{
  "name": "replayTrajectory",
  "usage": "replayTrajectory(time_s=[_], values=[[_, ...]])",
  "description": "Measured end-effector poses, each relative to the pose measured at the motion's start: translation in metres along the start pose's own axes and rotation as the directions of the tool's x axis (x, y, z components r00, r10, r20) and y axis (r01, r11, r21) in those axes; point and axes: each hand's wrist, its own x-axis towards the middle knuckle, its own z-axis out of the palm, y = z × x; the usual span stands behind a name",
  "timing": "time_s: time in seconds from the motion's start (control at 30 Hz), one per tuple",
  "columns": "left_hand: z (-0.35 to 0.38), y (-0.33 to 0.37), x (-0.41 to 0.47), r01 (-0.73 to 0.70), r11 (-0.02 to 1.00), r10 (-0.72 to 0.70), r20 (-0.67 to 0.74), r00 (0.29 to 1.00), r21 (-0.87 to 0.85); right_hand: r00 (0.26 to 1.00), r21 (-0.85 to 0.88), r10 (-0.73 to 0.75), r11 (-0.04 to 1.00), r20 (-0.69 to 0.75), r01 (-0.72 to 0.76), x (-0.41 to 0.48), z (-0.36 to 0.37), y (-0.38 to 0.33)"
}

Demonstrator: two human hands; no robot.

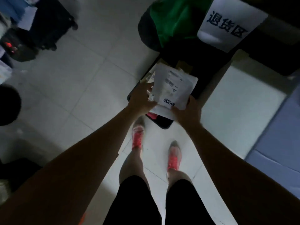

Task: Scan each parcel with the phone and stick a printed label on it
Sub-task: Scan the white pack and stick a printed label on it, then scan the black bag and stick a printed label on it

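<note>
A white parcel (174, 88) with a printed label and dark characters on its near end is held out in front of me, above a dark bin (201, 82). My left hand (141, 98) grips its left edge, with several crumpled white slips under the fingers. My right hand (188, 112) grips the near right corner, thumb on top. More white parcels and a pink one (151, 115) lie just beneath. No phone shows in this view.
A white sign with large dark characters (227, 23) hangs over the bin's far side. A green bag (172, 20) sits behind it. White boxes (243, 101) stand to the right. Dark luggage (45, 25) is far left. My legs and pink shoes (138, 137) are on the tiled floor.
</note>
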Motion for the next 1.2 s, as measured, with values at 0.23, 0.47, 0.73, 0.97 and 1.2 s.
replayTrajectory(time_s=[0.23,0.47,0.73,0.97,1.2], values=[[0.073,-0.056,0.146,-0.107,0.993,0.097,0.184,0.978,0.043,0.97,0.079,0.186,0.981,-0.154,-0.176,0.139,0.069,0.045],[0.13,-0.108,0.204,-0.116,0.975,0.085,0.166,0.982,0.188,0.974,0.039,0.179,0.984,-0.142,-0.175,0.2,0.112,0.088],[0.087,-0.1,0.177,-0.246,0.893,0.128,0.31,0.942,0.376,0.98,-0.231,0.196,0.955,0.022,-0.186,0.168,0.092,0.069],[-0.022,0.038,0.127,-0.527,0.581,0.45,0.295,0.843,0.621,0.993,-0.371,-0.033,0.929,-0.111,-0.01,0.047,-0.028,-0.052],[-0.109,0.218,0.041,-0.621,0.341,0.648,0.303,0.699,0.705,0.939,-0.563,-0.184,0.827,-0.29,-0.012,-0.079,-0.172,-0.116]])
